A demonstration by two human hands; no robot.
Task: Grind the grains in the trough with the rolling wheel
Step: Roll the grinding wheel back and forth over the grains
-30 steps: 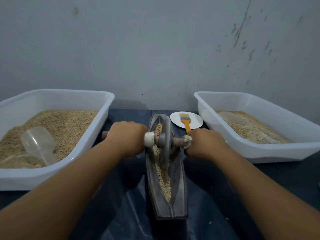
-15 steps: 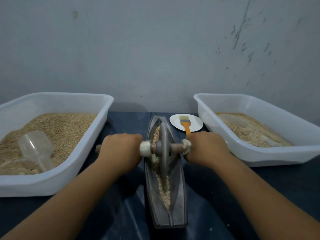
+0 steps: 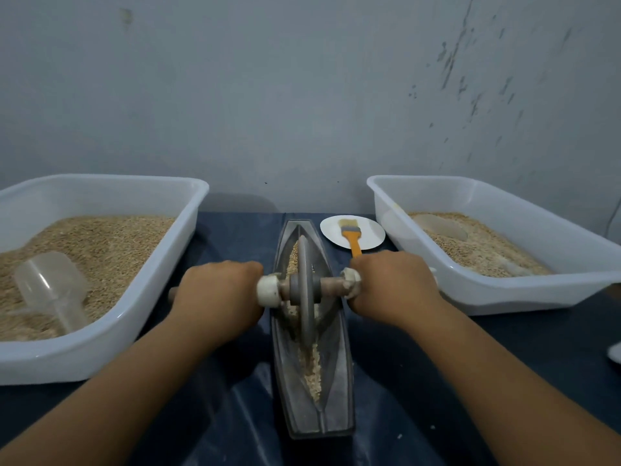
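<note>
A grey boat-shaped trough (image 3: 339, 391) lies lengthwise on the dark table, with pale grains (image 3: 312, 371) along its groove. The grey rolling wheel (image 3: 305, 284) stands on edge in the trough's middle, on a wooden axle with white end caps. My left hand (image 3: 218, 294) grips the axle's left handle, my right hand (image 3: 391, 285) grips the right one. Both handles are mostly hidden under my fists.
A white tub (image 3: 100, 341) of grain with a clear scoop (image 3: 50, 290) stands at the left. Another white tub (image 3: 497, 294) with grain and a scoop is at the right. A white plate (image 3: 369, 235) with an orange-handled brush (image 3: 351, 235) sits behind the trough. A grey wall is close behind.
The wheel and both hands have rolled toward me along the trough, from its far part to about its middle.
</note>
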